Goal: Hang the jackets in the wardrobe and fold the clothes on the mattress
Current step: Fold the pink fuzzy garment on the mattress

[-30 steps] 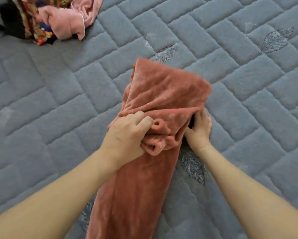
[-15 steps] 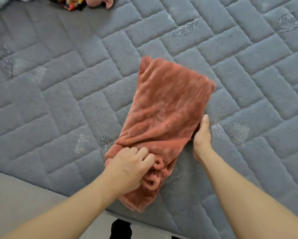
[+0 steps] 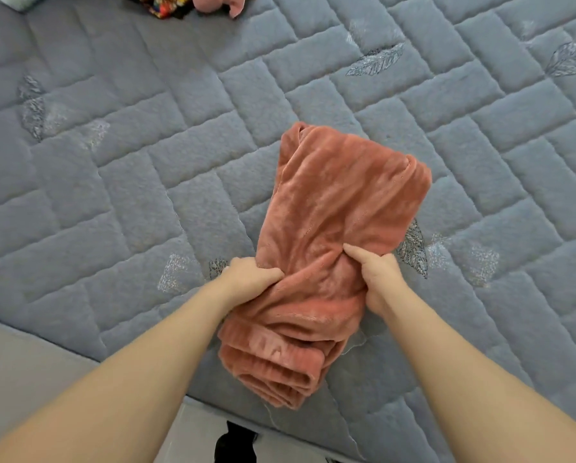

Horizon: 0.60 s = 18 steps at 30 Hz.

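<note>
Both hands bunch the folded fleece near the mattress edge.

The fleece lies on the quilted grey mattress, plush, rust-pink, thick and limp; it looks light and prone to slumping, so its sides seem the best place to hold. The left hand grips its left side; the right hand pinches the right, forefinger pressing in.
</note>
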{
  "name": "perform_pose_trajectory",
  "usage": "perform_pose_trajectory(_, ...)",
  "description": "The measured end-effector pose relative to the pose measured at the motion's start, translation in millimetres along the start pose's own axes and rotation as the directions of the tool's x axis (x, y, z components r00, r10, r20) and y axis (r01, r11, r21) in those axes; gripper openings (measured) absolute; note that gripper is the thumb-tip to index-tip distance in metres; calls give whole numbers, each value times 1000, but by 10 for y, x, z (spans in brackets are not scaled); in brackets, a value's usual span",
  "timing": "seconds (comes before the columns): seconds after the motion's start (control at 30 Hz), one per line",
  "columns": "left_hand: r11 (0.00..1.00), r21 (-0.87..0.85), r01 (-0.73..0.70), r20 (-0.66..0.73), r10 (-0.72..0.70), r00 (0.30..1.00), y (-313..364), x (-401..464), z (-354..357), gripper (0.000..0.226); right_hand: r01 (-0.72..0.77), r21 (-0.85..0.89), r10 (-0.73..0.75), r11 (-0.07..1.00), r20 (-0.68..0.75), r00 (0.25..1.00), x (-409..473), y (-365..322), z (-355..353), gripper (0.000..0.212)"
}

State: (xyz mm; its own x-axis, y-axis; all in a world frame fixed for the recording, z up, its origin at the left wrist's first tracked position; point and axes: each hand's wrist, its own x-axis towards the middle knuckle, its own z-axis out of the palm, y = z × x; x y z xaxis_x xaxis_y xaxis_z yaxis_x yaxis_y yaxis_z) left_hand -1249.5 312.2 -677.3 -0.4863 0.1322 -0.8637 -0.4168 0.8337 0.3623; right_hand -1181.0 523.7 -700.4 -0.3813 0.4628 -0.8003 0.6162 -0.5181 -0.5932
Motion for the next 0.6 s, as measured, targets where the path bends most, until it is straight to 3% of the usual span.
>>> perform_pose_trajectory(0.1,918,-359,-170,2,183,983,47,40,-36,42,105,136,-102,985,-34,994,32,-182,-57,42)
perform_pose_trajectory(0.17,874,-446,-191,9,218,976,-93,39,-2,57,41,122,-45,992,33,998,-58,-87,-85,54)
perform_pose_trajectory(0.27,940,-341,-12,171,75,982,-399,-69,148,102,-166,-339,223,926,135,965,-356,305,-109,67)
perform_pose_trajectory(0.33,960,-269,80,247,-12,969,-553,-97,196,108,-232,-473,342,850,162,925,-477,513,-168,66)
perform_pose_trajectory(0.43,962,-243,124,206,-74,976,-670,-174,215,91,-271,-461,370,845,139,918,-542,672,-240,60)
perform_pose_trajectory(0.53,926,-350,141,102,-112,989,-669,-238,203,68,-343,-235,373,910,97,923,-540,689,-230,61)
perform_pose_trajectory(0.6,913,-395,102,27,-100,995,-628,-237,152,58,-460,-222,505,860,238,830,-570,613,-221,58)
